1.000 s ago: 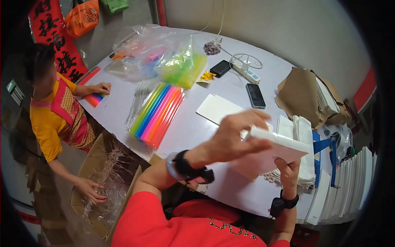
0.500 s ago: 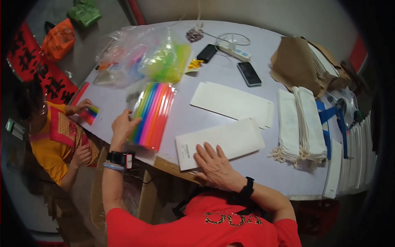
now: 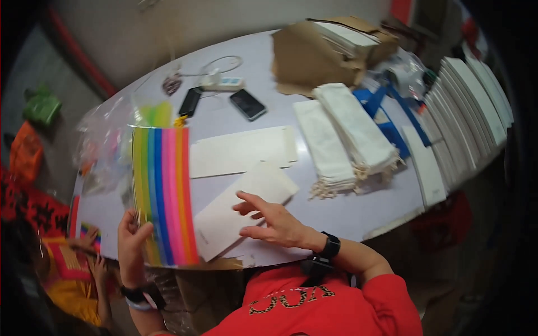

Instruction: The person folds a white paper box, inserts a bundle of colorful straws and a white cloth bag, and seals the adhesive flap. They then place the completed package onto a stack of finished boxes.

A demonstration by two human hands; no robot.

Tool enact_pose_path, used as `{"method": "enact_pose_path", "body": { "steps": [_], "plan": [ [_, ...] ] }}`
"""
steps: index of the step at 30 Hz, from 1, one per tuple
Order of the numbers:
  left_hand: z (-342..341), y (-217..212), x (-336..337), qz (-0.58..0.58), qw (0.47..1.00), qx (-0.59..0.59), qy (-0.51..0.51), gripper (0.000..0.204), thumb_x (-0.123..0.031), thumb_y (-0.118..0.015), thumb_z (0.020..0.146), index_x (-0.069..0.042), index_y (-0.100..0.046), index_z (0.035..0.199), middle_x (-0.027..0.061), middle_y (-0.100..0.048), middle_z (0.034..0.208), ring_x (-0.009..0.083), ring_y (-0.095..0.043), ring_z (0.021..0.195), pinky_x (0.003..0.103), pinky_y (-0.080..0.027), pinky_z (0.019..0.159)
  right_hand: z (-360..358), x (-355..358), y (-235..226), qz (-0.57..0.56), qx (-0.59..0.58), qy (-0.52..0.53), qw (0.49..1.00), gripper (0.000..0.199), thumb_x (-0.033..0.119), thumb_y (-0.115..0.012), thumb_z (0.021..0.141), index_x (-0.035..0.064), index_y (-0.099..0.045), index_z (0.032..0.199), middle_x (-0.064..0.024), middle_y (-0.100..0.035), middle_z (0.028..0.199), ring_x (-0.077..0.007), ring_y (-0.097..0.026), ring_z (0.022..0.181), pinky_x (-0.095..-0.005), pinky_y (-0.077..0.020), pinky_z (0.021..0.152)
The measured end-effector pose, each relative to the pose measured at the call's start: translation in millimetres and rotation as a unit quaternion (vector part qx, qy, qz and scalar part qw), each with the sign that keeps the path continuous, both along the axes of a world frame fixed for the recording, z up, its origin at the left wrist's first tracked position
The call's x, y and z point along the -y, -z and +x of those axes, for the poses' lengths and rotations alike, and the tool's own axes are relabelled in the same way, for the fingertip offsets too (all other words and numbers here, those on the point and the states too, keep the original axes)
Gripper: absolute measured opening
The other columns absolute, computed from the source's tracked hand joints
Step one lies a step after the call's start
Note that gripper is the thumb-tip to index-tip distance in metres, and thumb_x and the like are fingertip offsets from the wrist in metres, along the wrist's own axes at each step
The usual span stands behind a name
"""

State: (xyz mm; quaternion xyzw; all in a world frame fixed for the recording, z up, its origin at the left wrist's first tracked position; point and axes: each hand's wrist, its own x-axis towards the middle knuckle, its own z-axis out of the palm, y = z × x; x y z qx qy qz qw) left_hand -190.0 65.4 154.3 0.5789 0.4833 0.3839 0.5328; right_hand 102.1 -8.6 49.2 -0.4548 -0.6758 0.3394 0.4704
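My left hand pinches the lower left edge of a rainbow-striped pack, which is raised upright at the front left of the table. Its coloured strips run lengthwise, from green through blue and pink to red. My right hand is open with fingers apart, over the right part of a flat white box; whether it touches the box I cannot tell. Behind that box lies another flat white box, its left end hidden by the pack.
White drawstring cloth bags lie to the right, beside a long row of white flat boxes. A brown paper wrapper, two phones, a power strip and clear plastic bags occupy the back. Another person sits at left.
My left hand has lifted the rainbow-striped pack off the table. My right hand has come away from its flat press on the white box. The view has swung to the right.
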Motion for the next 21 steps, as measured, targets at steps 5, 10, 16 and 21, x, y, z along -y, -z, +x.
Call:
{"method": "enact_pose_path", "body": {
  "steps": [5,10,16,21],
  "plan": [
    [136.0,16.1,53.5,0.001,0.975,0.062,0.216,0.03,-0.003,-0.06,0.086,-0.001,-0.052,0.115,0.0096,-0.063,0.11,0.0137,-0.062,0.09,0.027,-0.052,0.075,48.3,27.9,-24.7,-0.083,-0.433,-0.01,0.897,0.045,0.021,-0.063,0.091,0.0015,-0.049,0.129,-0.007,-0.061,0.107,-0.0169,-0.059,0.101,-0.0317,-0.0497,0.085],
    [232.5,10.8,-31.0,0.051,0.93,-0.098,0.349,0.029,-0.018,-0.061,0.09,0.001,-0.059,0.112,0.0096,-0.066,0.1,0.017,-0.063,0.084,0.027,-0.051,0.071,146.2,105.2,-4.8,-0.1,-0.473,0.123,0.867,0.039,0.016,-0.063,0.09,-0.0004,-0.051,0.124,-0.0053,-0.062,0.103,-0.0143,-0.061,0.093,-0.0289,-0.0506,0.082],
    [380.2,99.1,-168.9,0.415,0.767,-0.347,0.346,0.029,-0.022,-0.062,0.086,-0.001,-0.064,0.106,0.0169,-0.067,0.094,0.0289,-0.065,0.082,0.037,-0.051,0.073,171.2,207.0,28.8,-0.096,-0.445,0.294,0.84,0.045,0.019,-0.07,0.086,-0.0006,-0.052,0.122,-0.0053,-0.063,0.104,-0.0143,-0.061,0.092,-0.0285,-0.0497,0.082],
    [449.2,162.4,-222.5,0.448,0.746,-0.397,0.291,0.02,-0.021,-0.061,0.082,-0.003,-0.065,0.091,0.0176,-0.066,0.088,0.0382,-0.062,0.086,0.046,-0.049,0.077,176.4,213.4,46.6,-0.172,-0.413,0.295,0.844,0.047,0.022,-0.072,0.085,-0.0019,-0.053,0.121,-0.0057,-0.063,0.109,-0.0134,-0.059,0.095,-0.028,-0.0476,0.085]
  ]
}}
